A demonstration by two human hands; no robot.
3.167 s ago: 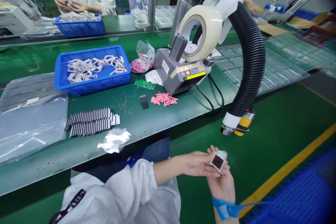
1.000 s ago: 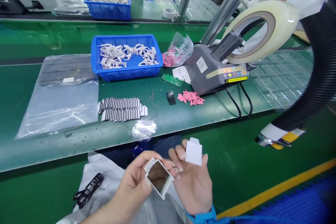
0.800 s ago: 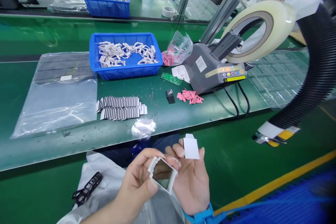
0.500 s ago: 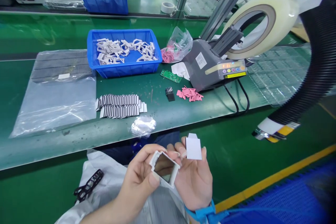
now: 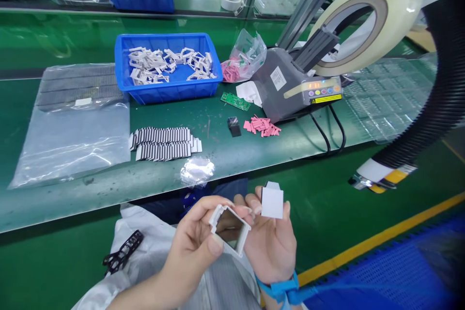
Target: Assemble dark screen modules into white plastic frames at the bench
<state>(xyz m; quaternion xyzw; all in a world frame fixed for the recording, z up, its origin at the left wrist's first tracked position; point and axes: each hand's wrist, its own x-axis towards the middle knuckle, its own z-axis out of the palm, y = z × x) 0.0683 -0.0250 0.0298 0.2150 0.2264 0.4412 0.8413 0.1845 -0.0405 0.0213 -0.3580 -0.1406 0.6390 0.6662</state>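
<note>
My left hand (image 5: 194, 247) grips a small square white frame (image 5: 230, 230) with a dark glossy pane, thumb on its lower edge and fingers over the top. My right hand (image 5: 271, 247), palm up with a blue wrist strap (image 5: 281, 290), pinches a small white rectangular piece with a tab (image 5: 272, 201) between its fingertips, just right of the frame. Both hands are over my lap, below the green bench's front edge.
On the green bench (image 5: 109, 193) stand a blue bin of white frames (image 5: 167, 65), rows of dark strips (image 5: 162, 143), a clear bag (image 5: 69, 126), pink pieces (image 5: 262, 126), a green circuit board (image 5: 236, 101) and a tape dispenser (image 5: 308, 72). A black corrugated hose (image 5: 432, 106) hangs at the right.
The view has swung left from the hose to the bench. The single part held 3.2 s ago is now a frame in my left hand and a white piece in my right.
</note>
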